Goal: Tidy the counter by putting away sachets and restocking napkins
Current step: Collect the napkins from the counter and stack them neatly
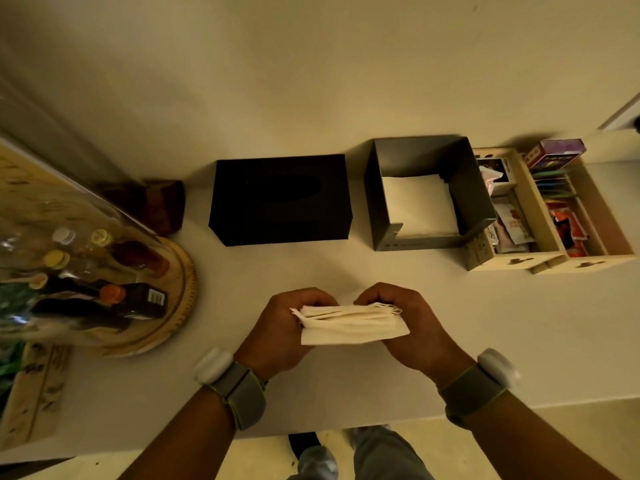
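While gripped at both ends above the tabletop (346,268), stack of napkins (349,322) held edge-on, left hand (287,327) and right hand (405,323) both with fingers curled tight around it. Best squared up first: loose corners at the right end tapped flush. Then carried flat to the grey napkin holder (429,192), up and right, and lowered onto the few napkins already inside. Sachets apparently already sorted in the wooden organizer (547,261).

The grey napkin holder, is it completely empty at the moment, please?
No, the grey napkin holder already has white napkins lying flat inside it.
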Demonstrator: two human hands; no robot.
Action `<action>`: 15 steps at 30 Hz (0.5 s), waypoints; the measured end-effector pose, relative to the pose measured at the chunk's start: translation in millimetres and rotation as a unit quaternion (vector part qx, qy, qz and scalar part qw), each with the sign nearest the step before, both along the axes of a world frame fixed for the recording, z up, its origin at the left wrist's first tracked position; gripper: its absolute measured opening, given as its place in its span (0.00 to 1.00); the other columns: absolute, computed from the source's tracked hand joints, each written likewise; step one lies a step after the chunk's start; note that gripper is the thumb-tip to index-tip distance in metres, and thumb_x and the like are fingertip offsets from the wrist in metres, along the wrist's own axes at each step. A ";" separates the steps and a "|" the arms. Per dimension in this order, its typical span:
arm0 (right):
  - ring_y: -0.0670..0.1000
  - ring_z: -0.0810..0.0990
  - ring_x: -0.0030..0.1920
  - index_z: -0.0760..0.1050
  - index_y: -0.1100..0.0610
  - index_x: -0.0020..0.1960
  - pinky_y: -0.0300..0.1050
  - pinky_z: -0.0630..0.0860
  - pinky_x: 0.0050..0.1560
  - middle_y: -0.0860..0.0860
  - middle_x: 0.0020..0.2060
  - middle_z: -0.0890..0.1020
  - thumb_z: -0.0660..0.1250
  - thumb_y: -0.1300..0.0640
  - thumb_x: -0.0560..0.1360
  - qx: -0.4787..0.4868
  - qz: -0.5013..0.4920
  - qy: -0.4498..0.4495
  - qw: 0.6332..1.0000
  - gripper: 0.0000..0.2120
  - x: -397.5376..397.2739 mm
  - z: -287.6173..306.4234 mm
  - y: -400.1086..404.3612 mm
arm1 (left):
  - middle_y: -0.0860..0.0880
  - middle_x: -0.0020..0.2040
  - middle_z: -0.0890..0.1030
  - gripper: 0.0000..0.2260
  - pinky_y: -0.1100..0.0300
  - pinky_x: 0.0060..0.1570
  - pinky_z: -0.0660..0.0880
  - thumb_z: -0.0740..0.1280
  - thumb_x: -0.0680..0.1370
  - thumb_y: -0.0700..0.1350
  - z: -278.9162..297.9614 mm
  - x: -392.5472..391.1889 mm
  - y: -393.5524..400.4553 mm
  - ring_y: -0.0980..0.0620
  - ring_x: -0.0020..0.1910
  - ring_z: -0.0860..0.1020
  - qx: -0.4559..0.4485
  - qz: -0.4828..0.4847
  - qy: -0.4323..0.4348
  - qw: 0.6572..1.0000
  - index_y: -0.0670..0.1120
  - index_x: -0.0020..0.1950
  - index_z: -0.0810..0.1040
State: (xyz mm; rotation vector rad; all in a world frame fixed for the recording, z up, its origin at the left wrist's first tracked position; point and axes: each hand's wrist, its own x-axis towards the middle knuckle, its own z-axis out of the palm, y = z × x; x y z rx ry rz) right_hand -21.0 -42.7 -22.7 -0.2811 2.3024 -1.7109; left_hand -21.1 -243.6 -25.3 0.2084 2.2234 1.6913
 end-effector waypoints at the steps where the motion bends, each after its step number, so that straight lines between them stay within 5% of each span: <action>1: 0.46 0.81 0.39 0.79 0.62 0.44 0.39 0.77 0.39 0.55 0.38 0.82 0.72 0.70 0.67 -0.032 -0.018 0.008 0.999 0.08 0.0 -0.5 -2.7 | 0.46 0.43 0.84 0.12 0.53 0.45 0.79 0.78 0.66 0.40 0.2 -0.2 0.7 0.50 0.44 0.83 0.017 0.005 -0.009 1.000 0.45 0.47 0.84; 4: 0.55 0.80 0.42 0.79 0.56 0.44 0.46 0.78 0.41 0.57 0.40 0.82 0.71 0.60 0.68 -0.183 -0.090 -0.056 0.977 0.04 3.6 2.1 -1.4 | 0.57 0.44 0.85 0.21 0.66 0.42 0.78 0.78 0.57 0.63 6.4 4.2 -5.1 0.58 0.47 0.82 0.078 0.050 -0.085 0.992 0.61 0.47 0.83; 9: 0.64 0.78 0.57 0.77 0.57 0.58 0.63 0.77 0.53 0.61 0.55 0.81 0.69 0.65 0.68 -0.441 -0.125 -0.210 0.863 0.18 14.2 6.6 -11.7 | 0.55 0.50 0.85 0.24 0.65 0.42 0.79 0.81 0.58 0.51 4.5 23.6 -2.5 0.52 0.51 0.83 0.177 0.124 -0.133 0.967 0.59 0.53 0.81; 12: 0.68 0.76 0.58 0.78 0.60 0.56 0.70 0.72 0.57 0.66 0.56 0.78 0.73 0.66 0.67 -0.416 -0.113 -0.190 0.882 0.18 23.4 3.4 -15.7 | 0.52 0.52 0.85 0.22 0.58 0.46 0.80 0.78 0.62 0.56 8.3 25.7 13.7 0.48 0.53 0.82 0.194 0.163 -0.067 0.965 0.57 0.55 0.81; 15: 0.72 0.75 0.55 0.75 0.68 0.53 0.69 0.72 0.54 0.71 0.52 0.77 0.76 0.63 0.64 -0.270 -0.107 -0.158 0.944 0.20 29.2 -5.0 0.0 | 0.51 0.50 0.86 0.17 0.57 0.48 0.80 0.77 0.65 0.54 16.9 21.3 8.8 0.48 0.52 0.83 0.195 0.183 -0.031 0.963 0.56 0.53 0.83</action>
